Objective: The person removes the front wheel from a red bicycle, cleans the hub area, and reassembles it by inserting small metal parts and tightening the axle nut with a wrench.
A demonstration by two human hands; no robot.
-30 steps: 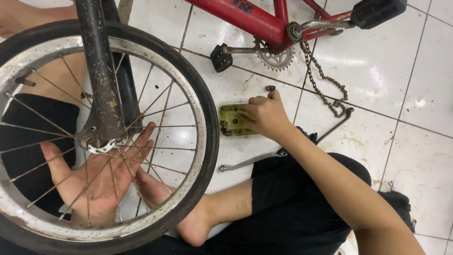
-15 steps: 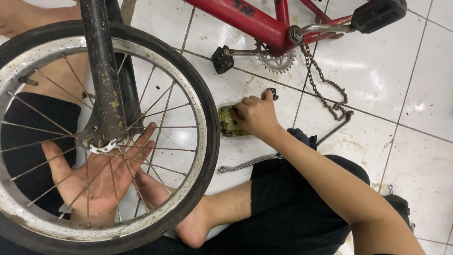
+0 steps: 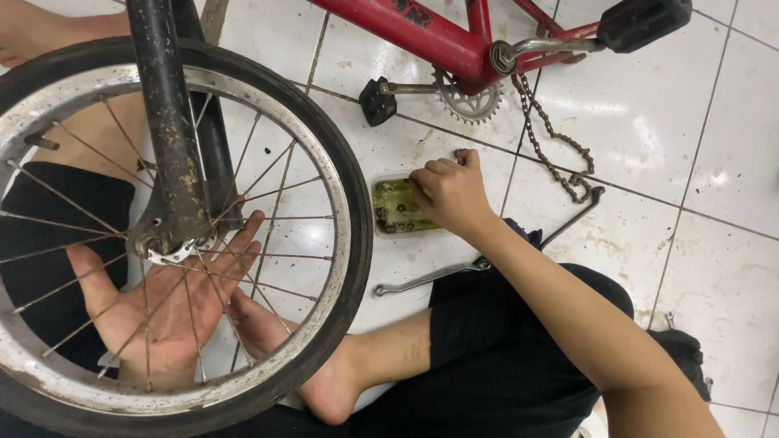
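Head view. Left hand (image 3: 162, 312) lay open, palm up, behind the spokes of the bicycle wheel (image 3: 345, 235), fingers spread and gripping nothing; it sat just under the axle at the foot of the fork (image 3: 166, 138), likely cupped there to catch or steady small hardware. Right hand (image 3: 450, 195) reached far into the small plastic tray (image 3: 389, 207) of greasy parts, fingers curled down onto its contents; whether they pinched a piece, cannot tell. Tray sat just right of the wheel, within easy reach. A spanner (image 3: 426, 277) lay near the tray, beside the person's knee. Further off, the red frame (image 3: 422, 36) rested on its side, chain (image 3: 560, 142) slack on the floor (image 3: 698, 162). White glazed tiles, grimy with grease stains.
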